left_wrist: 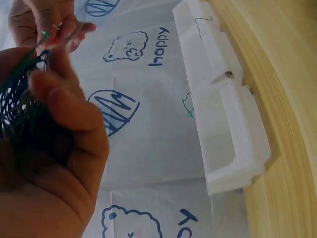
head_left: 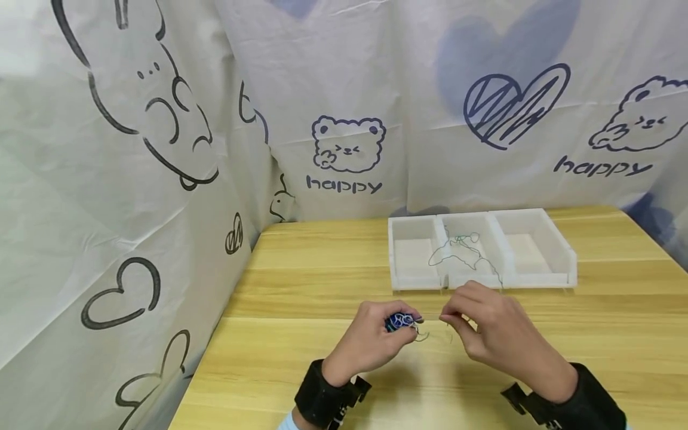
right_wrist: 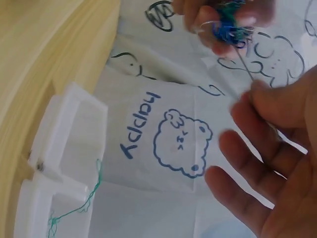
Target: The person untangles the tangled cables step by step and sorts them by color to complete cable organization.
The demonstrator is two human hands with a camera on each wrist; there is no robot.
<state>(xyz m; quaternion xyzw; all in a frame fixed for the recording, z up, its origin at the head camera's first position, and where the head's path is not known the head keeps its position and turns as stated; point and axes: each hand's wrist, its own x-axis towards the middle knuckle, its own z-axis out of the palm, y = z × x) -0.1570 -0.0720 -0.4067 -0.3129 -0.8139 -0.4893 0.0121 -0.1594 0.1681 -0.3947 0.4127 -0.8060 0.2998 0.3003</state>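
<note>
A tangled bundle of blue, green and white thread (head_left: 400,321) is gripped in my left hand (head_left: 368,337), its lower part hidden by the palm in the left wrist view. Loose ends stick out past the thumb. Just to the right, my right hand (head_left: 497,331) pinches a thin strand (right_wrist: 243,62) between thumb and index finger. In the right wrist view that strand runs straight from the bundle to the fingertips. The other right fingers are spread loosely. Both hands hover over the table, in front of the white tray (head_left: 484,279).
The tray has three compartments and stands toward the back of the wooden table (head_left: 301,269). Loose green thread (head_left: 467,242) lies in its middle compartment, with a dark strand trailing over the front wall. A printed cloth (head_left: 344,71) hangs behind and at the left.
</note>
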